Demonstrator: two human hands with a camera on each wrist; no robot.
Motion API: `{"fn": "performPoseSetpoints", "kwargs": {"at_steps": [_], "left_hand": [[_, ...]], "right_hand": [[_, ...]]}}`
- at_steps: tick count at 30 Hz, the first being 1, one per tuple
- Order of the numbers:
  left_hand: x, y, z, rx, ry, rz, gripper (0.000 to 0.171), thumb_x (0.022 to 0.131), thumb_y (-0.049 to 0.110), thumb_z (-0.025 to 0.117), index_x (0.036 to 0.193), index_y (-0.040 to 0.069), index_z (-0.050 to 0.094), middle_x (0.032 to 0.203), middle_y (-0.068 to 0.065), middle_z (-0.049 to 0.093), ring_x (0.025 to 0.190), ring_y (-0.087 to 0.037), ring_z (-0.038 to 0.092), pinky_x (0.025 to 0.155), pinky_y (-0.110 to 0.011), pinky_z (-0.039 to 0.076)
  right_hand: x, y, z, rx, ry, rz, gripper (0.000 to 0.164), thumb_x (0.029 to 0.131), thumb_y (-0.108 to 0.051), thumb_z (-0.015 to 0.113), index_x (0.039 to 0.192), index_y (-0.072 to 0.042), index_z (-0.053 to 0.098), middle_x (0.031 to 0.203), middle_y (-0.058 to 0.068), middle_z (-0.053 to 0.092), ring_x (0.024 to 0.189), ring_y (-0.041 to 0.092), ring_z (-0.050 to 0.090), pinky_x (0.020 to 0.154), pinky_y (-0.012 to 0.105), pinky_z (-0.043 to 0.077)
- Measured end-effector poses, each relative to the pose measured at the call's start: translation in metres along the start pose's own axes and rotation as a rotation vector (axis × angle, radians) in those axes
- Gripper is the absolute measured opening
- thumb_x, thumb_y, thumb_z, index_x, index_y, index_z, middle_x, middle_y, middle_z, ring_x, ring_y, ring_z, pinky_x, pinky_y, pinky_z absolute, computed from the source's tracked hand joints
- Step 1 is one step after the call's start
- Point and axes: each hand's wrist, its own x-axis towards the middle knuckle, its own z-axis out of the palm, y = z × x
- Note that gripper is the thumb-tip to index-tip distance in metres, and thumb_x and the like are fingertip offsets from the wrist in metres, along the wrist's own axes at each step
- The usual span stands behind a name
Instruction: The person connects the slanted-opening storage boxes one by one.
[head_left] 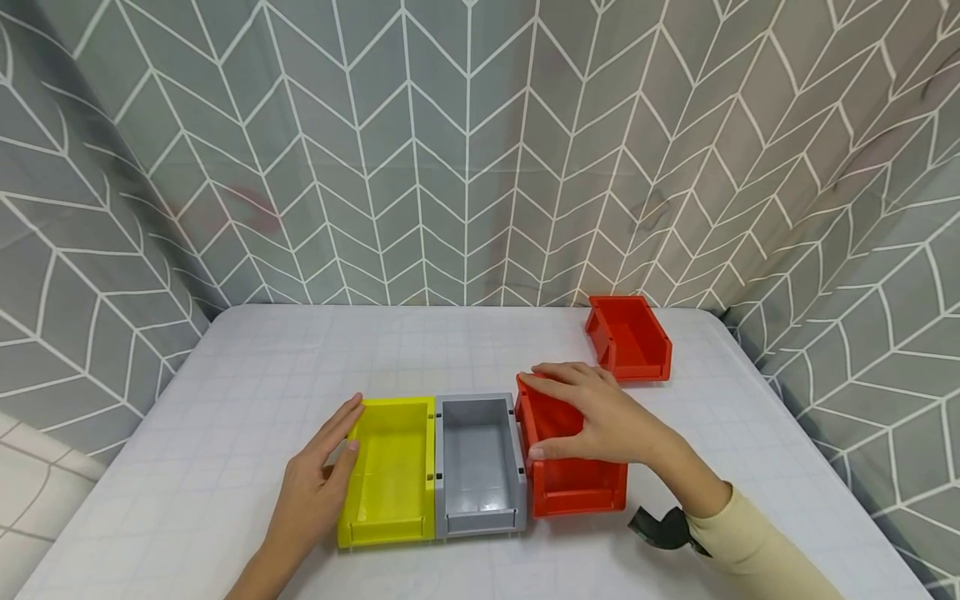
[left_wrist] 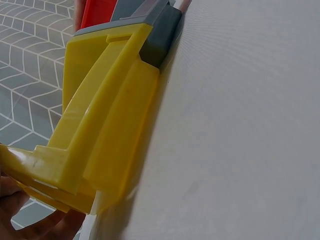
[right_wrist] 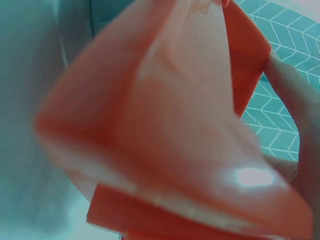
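Note:
In the head view, a yellow bin [head_left: 390, 467] and a grey bin [head_left: 480, 467] sit side by side on the table, their walls touching. My left hand [head_left: 318, 483] rests against the yellow bin's left wall, its fingers and thumb along the rim. To the right of the grey bin is a red bin [head_left: 577, 487], turned slightly against it. My right hand [head_left: 596, 412] reaches across this red bin and grips its left wall, covering part of its inside. The right wrist view shows a blurred red bin wall [right_wrist: 185, 110] close up.
A second red bin [head_left: 633, 342] stands at the back right, near the table's far edge. Patterned curtains [head_left: 465, 150] rise behind the white table [head_left: 225, 375] and along its sides. A black strap [head_left: 663, 529] shows by my right wrist.

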Motion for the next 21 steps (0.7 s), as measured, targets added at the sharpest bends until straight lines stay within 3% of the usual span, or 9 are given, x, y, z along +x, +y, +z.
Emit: {"fn": "performPoseSetpoints", "kwargs": {"at_steps": [10,17,21], "left_hand": [[-0.0008,0.0004,-0.0001,0.003,0.009,0.006,0.044,0.110,0.009,0.051,0.154,0.008,0.051,0.163,0.000,0.041,0.144,-0.030,0.043,0.087,-0.052,0.058],[-0.0009,0.0008,-0.0001,0.004,0.010,0.004,0.044,0.110,0.010,0.050,0.155,0.008,0.051,0.163,0.010,0.038,0.144,-0.029,0.042,0.088,-0.051,0.058],[-0.0013,0.0003,0.0000,0.000,0.011,0.002,0.045,0.110,0.010,0.050,0.155,0.009,0.050,0.163,0.007,0.039,0.144,-0.029,0.042,0.088,-0.053,0.058]], "right_hand": [[0.0007,0.0004,0.0028,0.003,0.003,0.014,0.092,0.079,-0.074,0.075,0.155,-0.027,0.054,0.156,0.003,0.049,0.142,0.032,0.040,0.113,0.075,0.021],[0.0008,-0.0007,0.0026,-0.001,-0.008,0.016,0.092,0.078,-0.073,0.076,0.155,-0.027,0.054,0.156,0.004,0.048,0.141,0.033,0.040,0.113,0.075,0.021],[0.0013,-0.0011,0.0025,0.001,-0.013,0.017,0.093,0.078,-0.073,0.076,0.155,-0.027,0.053,0.156,0.004,0.048,0.141,0.034,0.040,0.112,0.075,0.021]]}}
